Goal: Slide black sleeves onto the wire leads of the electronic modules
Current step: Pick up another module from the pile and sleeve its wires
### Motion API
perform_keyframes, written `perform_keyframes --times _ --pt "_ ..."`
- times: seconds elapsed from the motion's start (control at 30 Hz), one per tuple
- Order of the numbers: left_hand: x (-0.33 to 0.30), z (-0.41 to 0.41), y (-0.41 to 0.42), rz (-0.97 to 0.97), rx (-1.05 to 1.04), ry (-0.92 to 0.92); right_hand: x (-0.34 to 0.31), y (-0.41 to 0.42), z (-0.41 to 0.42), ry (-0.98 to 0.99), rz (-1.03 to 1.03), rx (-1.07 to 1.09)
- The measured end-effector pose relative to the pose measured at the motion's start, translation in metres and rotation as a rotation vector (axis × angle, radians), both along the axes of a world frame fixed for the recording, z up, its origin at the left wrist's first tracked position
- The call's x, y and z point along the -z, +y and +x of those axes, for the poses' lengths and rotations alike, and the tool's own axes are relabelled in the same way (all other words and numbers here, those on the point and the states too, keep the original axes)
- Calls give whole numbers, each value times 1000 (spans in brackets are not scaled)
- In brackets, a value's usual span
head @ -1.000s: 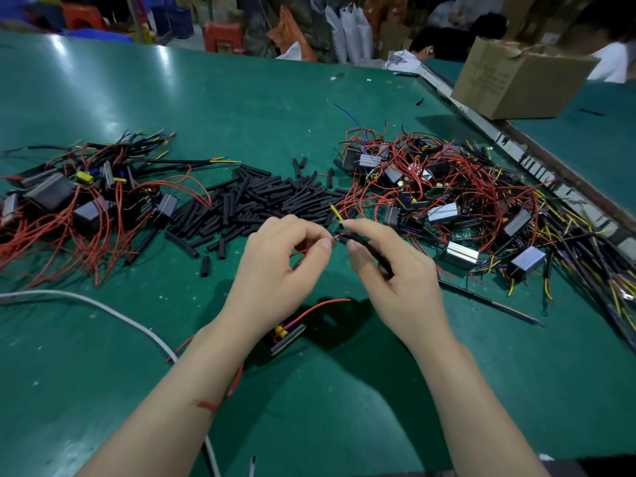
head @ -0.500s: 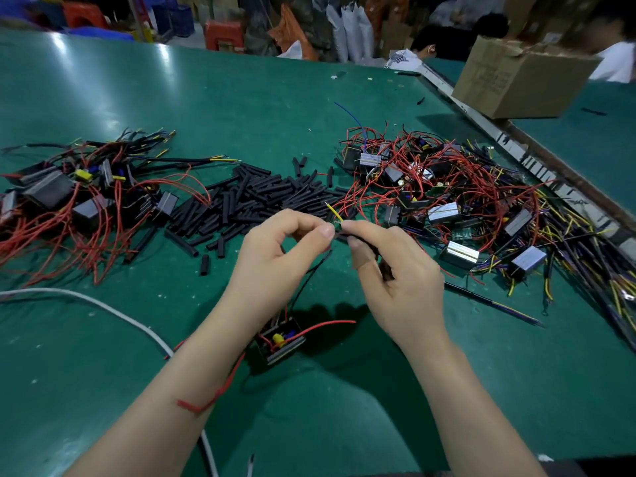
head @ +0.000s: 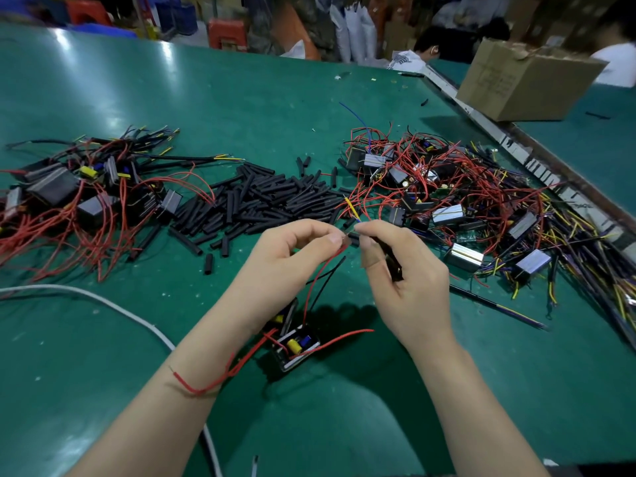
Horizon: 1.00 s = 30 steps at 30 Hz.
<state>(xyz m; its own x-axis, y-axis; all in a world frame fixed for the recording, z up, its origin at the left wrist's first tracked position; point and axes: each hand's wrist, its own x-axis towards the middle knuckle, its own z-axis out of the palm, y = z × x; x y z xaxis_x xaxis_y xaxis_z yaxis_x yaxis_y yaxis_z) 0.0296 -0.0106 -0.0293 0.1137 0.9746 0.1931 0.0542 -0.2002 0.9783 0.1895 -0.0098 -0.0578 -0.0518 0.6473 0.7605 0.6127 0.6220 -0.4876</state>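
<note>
Where the 2 hands meet at frame centre, the exact contact is hard to make out: the fingertips hide whether the lead ends have entered the sleeve. The left hand [head: 292, 266] pinches a red lead and a black lead [head: 327, 270] between thumb and forefinger. The right hand [head: 406, 280] has its fingers curled round a black sleeve [head: 390, 259], pinched at its top end, with the rest running down across the palm. A thin yellow wire tip [head: 351, 206] pokes up just above the fingertips. Both leads drop to a module [head: 296, 346], an open black case with a yellow part inside, which sits below the left wrist; whether it rests on the green surface [head: 241, 98] or hangs cannot be told. 1 more red lead from it drapes over the left forearm.

A loose pile of sleeves [head: 261, 201] lies beyond the hands, between a left heap of modules [head: 69, 194] and a right heap [head: 464, 201]. A white cable [head: 103, 304] crosses the lower left. A cardboard box [head: 523, 84] stands at the upper right.
</note>
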Motion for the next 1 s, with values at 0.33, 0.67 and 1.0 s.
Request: perform_keyframes --times 0.33,0.67,1.0 --pt "-1 1 -1 97 -16 143 -4 -3 -3 15 -74 2" --pt "0 5 2 -56 17 82 -5 3 3 23 -160 107" --pt "4 -2 5 -202 95 4 -6 9 11 181 -216 42"
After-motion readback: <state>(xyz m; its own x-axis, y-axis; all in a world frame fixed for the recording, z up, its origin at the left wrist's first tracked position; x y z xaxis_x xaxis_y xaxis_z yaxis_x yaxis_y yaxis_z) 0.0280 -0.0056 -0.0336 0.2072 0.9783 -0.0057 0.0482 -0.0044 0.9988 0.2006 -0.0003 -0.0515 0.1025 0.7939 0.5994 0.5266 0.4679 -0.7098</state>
